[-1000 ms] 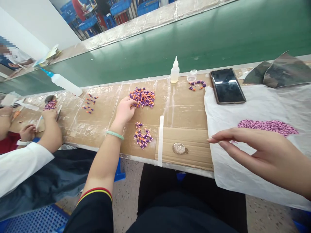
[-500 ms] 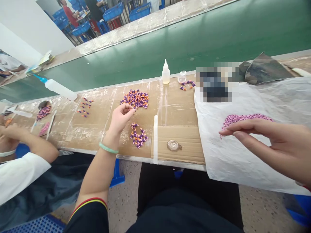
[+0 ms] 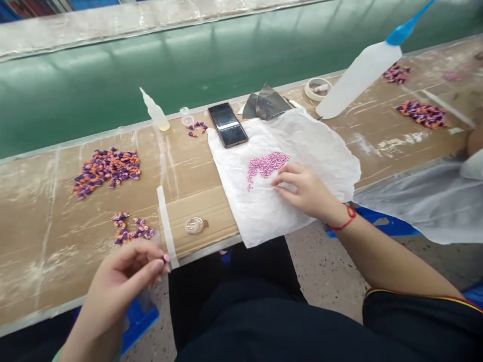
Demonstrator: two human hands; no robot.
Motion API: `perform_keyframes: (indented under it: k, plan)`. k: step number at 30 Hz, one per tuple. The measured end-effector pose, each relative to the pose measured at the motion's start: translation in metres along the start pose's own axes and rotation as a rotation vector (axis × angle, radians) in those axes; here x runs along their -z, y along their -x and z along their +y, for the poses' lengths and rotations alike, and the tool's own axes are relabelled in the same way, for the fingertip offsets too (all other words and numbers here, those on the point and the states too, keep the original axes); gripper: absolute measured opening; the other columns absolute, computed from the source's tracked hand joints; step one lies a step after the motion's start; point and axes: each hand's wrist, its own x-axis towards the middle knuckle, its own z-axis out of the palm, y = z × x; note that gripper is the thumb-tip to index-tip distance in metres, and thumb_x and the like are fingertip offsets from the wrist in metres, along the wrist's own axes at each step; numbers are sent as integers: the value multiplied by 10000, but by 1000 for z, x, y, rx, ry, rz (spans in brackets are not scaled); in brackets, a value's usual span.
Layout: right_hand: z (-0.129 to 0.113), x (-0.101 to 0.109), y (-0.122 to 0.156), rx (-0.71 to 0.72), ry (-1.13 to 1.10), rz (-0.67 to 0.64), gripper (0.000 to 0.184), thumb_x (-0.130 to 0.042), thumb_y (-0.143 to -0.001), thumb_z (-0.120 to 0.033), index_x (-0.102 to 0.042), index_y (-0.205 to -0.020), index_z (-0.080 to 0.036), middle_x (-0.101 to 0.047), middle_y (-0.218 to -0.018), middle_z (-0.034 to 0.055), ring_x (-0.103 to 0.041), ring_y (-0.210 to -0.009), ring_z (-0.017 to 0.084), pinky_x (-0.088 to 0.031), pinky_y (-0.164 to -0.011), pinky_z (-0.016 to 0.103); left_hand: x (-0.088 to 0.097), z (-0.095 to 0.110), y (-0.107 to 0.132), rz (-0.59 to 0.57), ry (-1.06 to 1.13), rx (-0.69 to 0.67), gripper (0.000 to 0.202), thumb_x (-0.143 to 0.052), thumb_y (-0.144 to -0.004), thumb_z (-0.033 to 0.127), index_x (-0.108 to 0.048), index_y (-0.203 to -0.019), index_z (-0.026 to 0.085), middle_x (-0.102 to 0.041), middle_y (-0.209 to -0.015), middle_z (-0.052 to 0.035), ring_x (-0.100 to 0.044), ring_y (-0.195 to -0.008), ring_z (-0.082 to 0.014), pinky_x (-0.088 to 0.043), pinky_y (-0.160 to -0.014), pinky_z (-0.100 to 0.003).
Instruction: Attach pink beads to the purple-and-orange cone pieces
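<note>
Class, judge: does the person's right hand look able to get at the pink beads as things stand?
Probably yes. The right hand lies on the white sheet with its fingers at the edge of the pink beads, and nothing stands between them. The left hand pinches a purple piece, well away.

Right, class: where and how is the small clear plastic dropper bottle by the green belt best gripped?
Probably round the wider lower body of the small clear plastic dropper bottle, fingers coming from the near side: its tapered nozzle looks too slim to hold, and the green belt runs close behind.
</note>
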Motion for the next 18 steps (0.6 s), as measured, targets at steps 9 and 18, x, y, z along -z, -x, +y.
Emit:
perform_keyframes:
  k: [9, 18]
  plan:
    - [12, -13, -17, -38, 161, -23, 61, -606, -858, -184, -655, -825, -198, -637, -906, 91, -550, -945, 288, -469, -871, 465, -39, -19, 22, -3, 220, 168, 243, -834, -737, 408, -727, -693, 193, -703, -628, -61, -619, -496, -145, -527, -468, -213]
    - [11, -18, -21, -36, 158, -14, 125, -558, -859, -128, -601, -766, -200, -647, -867, 87, -560, -925, 290, -466, -862, 468, -52, -22, 23, 57, 289, 187, 268, -852, -717, 420, -727, -693, 185, -688, -639, -45, -605, -519, -127, -509, -490, -195]
